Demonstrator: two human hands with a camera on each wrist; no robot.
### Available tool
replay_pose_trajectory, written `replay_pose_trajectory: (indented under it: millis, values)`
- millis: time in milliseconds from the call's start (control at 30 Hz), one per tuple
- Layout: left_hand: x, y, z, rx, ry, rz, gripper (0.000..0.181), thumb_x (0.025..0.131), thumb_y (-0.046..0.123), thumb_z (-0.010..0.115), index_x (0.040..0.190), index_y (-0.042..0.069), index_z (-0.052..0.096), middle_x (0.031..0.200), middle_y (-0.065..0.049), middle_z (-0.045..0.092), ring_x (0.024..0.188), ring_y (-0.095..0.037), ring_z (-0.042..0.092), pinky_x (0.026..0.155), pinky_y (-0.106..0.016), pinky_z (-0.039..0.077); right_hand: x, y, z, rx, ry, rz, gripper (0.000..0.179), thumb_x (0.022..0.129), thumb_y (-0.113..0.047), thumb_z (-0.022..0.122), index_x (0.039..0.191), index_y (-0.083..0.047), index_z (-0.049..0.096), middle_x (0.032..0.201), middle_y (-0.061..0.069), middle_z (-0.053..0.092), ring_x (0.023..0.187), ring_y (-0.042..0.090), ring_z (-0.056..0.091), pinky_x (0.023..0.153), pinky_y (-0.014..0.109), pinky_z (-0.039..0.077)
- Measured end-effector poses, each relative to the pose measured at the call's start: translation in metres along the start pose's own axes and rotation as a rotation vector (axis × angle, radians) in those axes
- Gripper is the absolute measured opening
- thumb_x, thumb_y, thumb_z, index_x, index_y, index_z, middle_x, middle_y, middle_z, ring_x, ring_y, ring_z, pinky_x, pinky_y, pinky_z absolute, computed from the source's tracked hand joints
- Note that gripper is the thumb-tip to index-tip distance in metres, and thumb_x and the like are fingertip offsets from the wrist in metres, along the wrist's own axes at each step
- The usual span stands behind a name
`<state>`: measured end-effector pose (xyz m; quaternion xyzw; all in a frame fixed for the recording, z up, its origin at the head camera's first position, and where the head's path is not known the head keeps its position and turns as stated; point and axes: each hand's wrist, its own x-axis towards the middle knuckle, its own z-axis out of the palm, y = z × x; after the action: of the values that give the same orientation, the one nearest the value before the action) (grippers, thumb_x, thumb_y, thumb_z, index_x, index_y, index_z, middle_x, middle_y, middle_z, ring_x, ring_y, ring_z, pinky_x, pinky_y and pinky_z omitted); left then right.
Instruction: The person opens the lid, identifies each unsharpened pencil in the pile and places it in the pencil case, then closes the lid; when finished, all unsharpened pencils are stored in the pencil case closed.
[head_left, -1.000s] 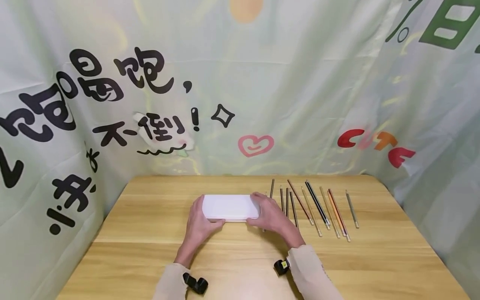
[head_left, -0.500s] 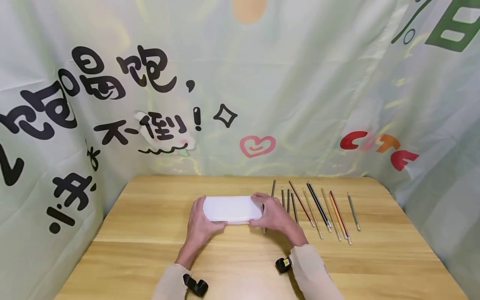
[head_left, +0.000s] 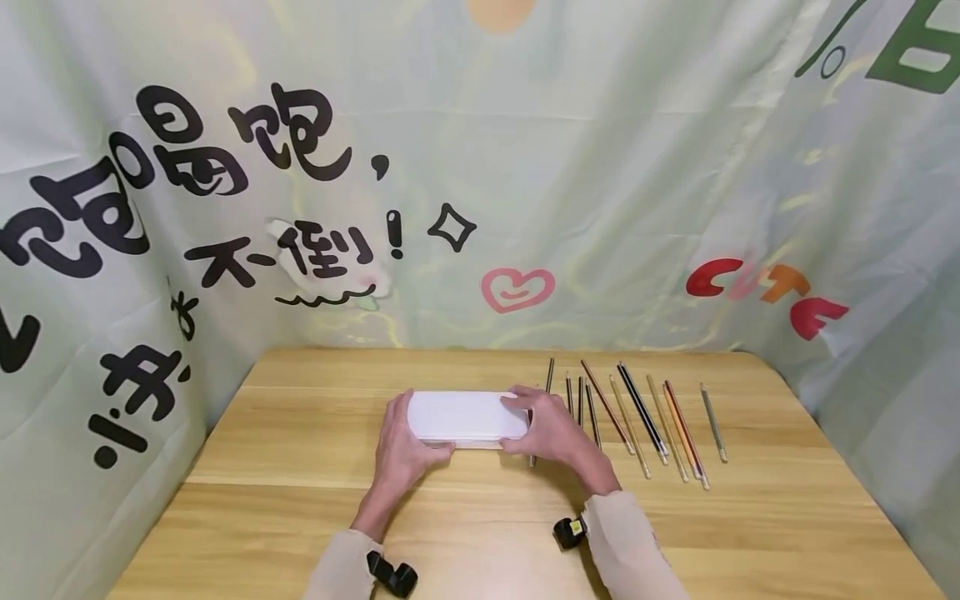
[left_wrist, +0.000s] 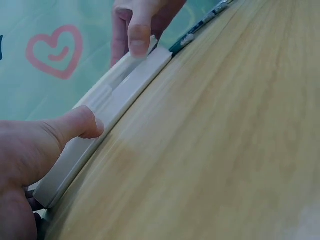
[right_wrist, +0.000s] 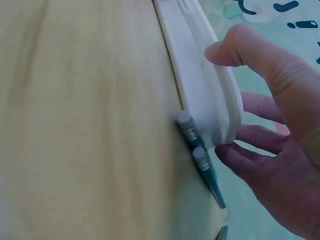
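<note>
A white pencil case (head_left: 467, 417) with rounded ends lies lengthwise on the table. My left hand (head_left: 401, 440) grips its left end, with the thumb (left_wrist: 86, 123) on the front side. At the other end, my right hand (head_left: 550, 427) holds the lid (right_wrist: 227, 95) between the thumb (right_wrist: 250, 50) and fingers. In the left wrist view a gap shows between the lid and the base (left_wrist: 127, 95), wider toward the right end. The inside of the case is hidden. Close to its right end lie dark pencils (right_wrist: 200, 157) with pale end caps.
Several pencils (head_left: 642, 412) lie spread over the right side of the wooden table (head_left: 300, 467), some partly behind my right hand. A printed cloth curtain (head_left: 600, 208) hangs at the table's back edge and along both sides.
The lid's right end has risen slightly off the base, and my right hand has shifted a little to the right with it. My left hand stays on the left end.
</note>
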<state>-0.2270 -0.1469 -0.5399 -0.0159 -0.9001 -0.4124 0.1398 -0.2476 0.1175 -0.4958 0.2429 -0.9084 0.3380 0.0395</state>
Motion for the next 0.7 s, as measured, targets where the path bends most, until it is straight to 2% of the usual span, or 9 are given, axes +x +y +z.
replay_pose_trajectory:
  millis: [100, 167, 267, 400, 433, 500, 567, 633, 700]
  values:
    - [0.001, 0.000, -0.002, -0.016, -0.013, 0.011, 0.116, 0.056, 0.029, 0.099, 0.152, -0.001, 0.039, 0.146, -0.022, 0.047, 0.130, -0.041, 0.051, 0.109, -0.056, 0.044, 0.001, -0.001, -0.005, 0.031, -0.025, 0.004, 0.065, 0.072, -0.025, 0.089, 0.128, 0.001, 0.070, 0.141, 0.027, 0.058, 0.101, 0.035, 0.070, 0.067, 0.026, 0.057]
    - [0.002, -0.002, -0.004, -0.031, -0.031, 0.015, 0.117, 0.057, 0.030, 0.099, 0.152, -0.001, 0.038, 0.147, -0.023, 0.046, 0.130, -0.041, 0.050, 0.110, -0.057, 0.043, 0.002, -0.002, -0.009, 0.069, -0.056, 0.017, 0.064, 0.075, -0.026, 0.088, 0.130, 0.001, 0.069, 0.142, 0.027, 0.057, 0.075, 0.025, 0.067, 0.056, 0.022, 0.049]
    - [0.002, -0.007, -0.010, -0.052, -0.082, 0.035, 0.118, 0.061, 0.034, 0.099, 0.154, -0.002, 0.034, 0.148, -0.024, 0.044, 0.130, -0.041, 0.048, 0.111, -0.059, 0.041, 0.002, 0.001, -0.012, 0.122, -0.098, 0.028, 0.064, 0.080, -0.030, 0.087, 0.133, -0.001, 0.067, 0.145, 0.025, 0.055, 0.058, 0.015, 0.053, 0.049, 0.021, 0.039]
    - [0.002, -0.018, -0.021, -0.094, -0.192, 0.094, 0.112, 0.075, 0.033, 0.093, 0.157, -0.004, 0.025, 0.152, -0.026, 0.036, 0.133, -0.042, 0.043, 0.111, -0.063, 0.037, 0.001, 0.007, -0.013, 0.194, -0.131, 0.008, 0.064, 0.085, -0.035, 0.085, 0.136, -0.002, 0.065, 0.146, 0.026, 0.054, 0.054, 0.004, 0.044, 0.050, 0.020, 0.036]
    - [0.002, -0.020, -0.025, -0.116, -0.220, 0.112, 0.110, 0.079, 0.031, 0.091, 0.157, -0.005, 0.023, 0.153, -0.027, 0.033, 0.134, -0.044, 0.042, 0.111, -0.065, 0.036, 0.001, 0.009, -0.014, 0.218, -0.139, 0.008, 0.064, 0.086, -0.035, 0.084, 0.137, -0.001, 0.065, 0.147, 0.026, 0.053, 0.049, 0.004, 0.036, 0.050, 0.020, 0.034]
    - [0.004, -0.023, -0.031, -0.161, -0.283, 0.135, 0.104, 0.086, 0.025, 0.085, 0.159, -0.006, 0.018, 0.156, -0.028, 0.030, 0.137, -0.046, 0.039, 0.113, -0.066, 0.031, 0.000, 0.012, -0.015, 0.267, -0.133, 0.015, 0.063, 0.087, -0.035, 0.084, 0.137, -0.002, 0.065, 0.147, 0.026, 0.053, 0.050, 0.006, 0.036, 0.050, 0.020, 0.034]
    - [0.006, -0.025, -0.037, -0.201, -0.328, 0.146, 0.098, 0.090, 0.019, 0.080, 0.160, -0.007, 0.015, 0.156, -0.030, 0.029, 0.139, -0.048, 0.036, 0.115, -0.066, 0.027, -0.002, 0.016, -0.017, 0.329, -0.114, 0.042, 0.060, 0.087, -0.034, 0.084, 0.135, -0.003, 0.066, 0.147, 0.023, 0.054, 0.063, 0.008, 0.054, 0.056, 0.020, 0.045]
    - [0.007, -0.026, -0.041, -0.210, -0.346, 0.132, 0.096, 0.091, 0.016, 0.079, 0.160, -0.006, 0.016, 0.158, -0.030, 0.029, 0.143, -0.048, 0.033, 0.117, -0.066, 0.024, -0.003, 0.019, -0.018, 0.382, -0.092, 0.069, 0.057, 0.087, -0.033, 0.084, 0.134, -0.005, 0.068, 0.145, 0.020, 0.057, 0.088, 0.019, 0.067, 0.074, 0.025, 0.056]
    - [0.007, -0.027, -0.045, -0.185, -0.339, 0.104, 0.095, 0.090, 0.017, 0.081, 0.161, -0.004, 0.020, 0.159, -0.028, 0.032, 0.145, -0.047, 0.032, 0.118, -0.064, 0.025, -0.003, 0.021, -0.017, 0.419, -0.076, 0.096, 0.052, 0.090, -0.034, 0.081, 0.133, -0.008, 0.069, 0.142, 0.015, 0.061, 0.116, 0.029, 0.065, 0.093, 0.036, 0.056]
